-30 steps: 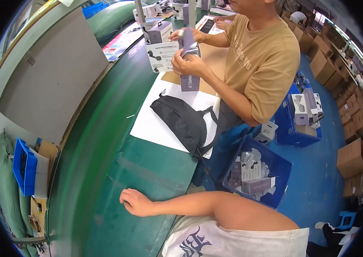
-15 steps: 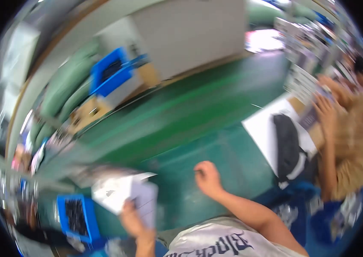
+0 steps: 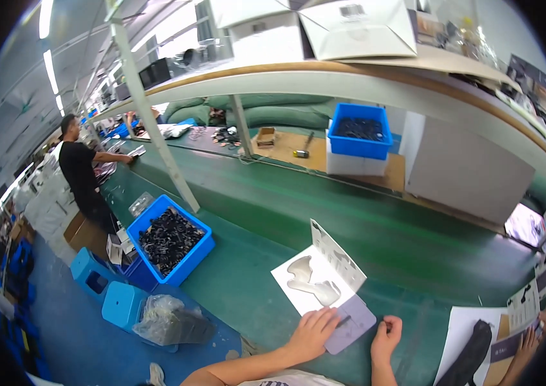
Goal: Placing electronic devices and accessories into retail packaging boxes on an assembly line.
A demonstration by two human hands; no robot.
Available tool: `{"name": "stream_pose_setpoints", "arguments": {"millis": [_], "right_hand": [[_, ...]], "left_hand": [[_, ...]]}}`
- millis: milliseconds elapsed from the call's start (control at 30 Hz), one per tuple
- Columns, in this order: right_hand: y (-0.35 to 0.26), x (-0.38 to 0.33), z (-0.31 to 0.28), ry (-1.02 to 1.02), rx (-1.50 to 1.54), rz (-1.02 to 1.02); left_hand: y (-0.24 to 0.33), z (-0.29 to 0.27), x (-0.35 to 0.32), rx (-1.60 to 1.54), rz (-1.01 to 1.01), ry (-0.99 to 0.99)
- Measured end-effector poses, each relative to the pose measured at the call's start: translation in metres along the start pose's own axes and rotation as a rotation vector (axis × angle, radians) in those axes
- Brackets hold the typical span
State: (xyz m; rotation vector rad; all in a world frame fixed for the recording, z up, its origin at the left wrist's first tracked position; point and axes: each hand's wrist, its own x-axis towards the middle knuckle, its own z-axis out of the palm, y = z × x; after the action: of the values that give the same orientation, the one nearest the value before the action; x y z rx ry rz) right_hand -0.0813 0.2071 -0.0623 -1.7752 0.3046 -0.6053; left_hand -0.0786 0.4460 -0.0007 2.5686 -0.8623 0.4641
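Wht box [image 3: 316,275] fwd of L grip [image 3: 312,334] touching flap [image 3: 358,327], can't tell if clasped; R grip [image 3: 387,333] balled nr.

Wide downward view from head height

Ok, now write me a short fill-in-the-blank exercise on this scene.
1. The hand touching the open box is the person's ____ one.
2. The tray of black parts on the worktable is ____ in colour.
3. The dark bag lies on the person's ____ side.
4. The co-worker wears a ____ shirt.

Missing words: left; blue; right; black.
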Motion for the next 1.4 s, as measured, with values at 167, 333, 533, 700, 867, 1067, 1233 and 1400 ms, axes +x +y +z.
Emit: {"name": "stream_pose_setpoints", "arguments": {"millis": [167,333,533,700,867,1067,1233,1400], "right_hand": [[-0.008,0.003,-0.005,-0.007,0.045,0.105],[-0.019,0.005,-0.002,-0.032,0.188,0.220],[-0.039,-0.003,-0.023,-0.001,0.172,0.206],[-0.031,-0.013,-0.035,-0.008,0.133,0.217],[-0.004,-0.022,-0.048,0.071,0.177,0.269],[-0.003,-0.023,-0.045,0.039,0.141,0.333],[-0.012,-0.025,-0.042,0.012,0.109,0.324],[-0.019,-0.030,-0.043,0.018,0.071,0.264]], "left_hand": [[0.001,-0.004,-0.005,-0.017,-0.009,0.001],[0.000,-0.019,-0.004,-0.065,0.035,0.021],[-0.005,0.006,-0.002,-0.068,0.071,0.062],[-0.003,0.010,-0.013,-0.083,0.083,0.039],[-0.008,0.023,-0.012,-0.011,0.097,0.118],[-0.026,0.033,-0.023,-0.043,0.193,0.228],[-0.058,0.047,-0.044,-0.042,0.236,0.295],[-0.025,0.025,-0.052,-0.668,-0.063,0.371]]}}
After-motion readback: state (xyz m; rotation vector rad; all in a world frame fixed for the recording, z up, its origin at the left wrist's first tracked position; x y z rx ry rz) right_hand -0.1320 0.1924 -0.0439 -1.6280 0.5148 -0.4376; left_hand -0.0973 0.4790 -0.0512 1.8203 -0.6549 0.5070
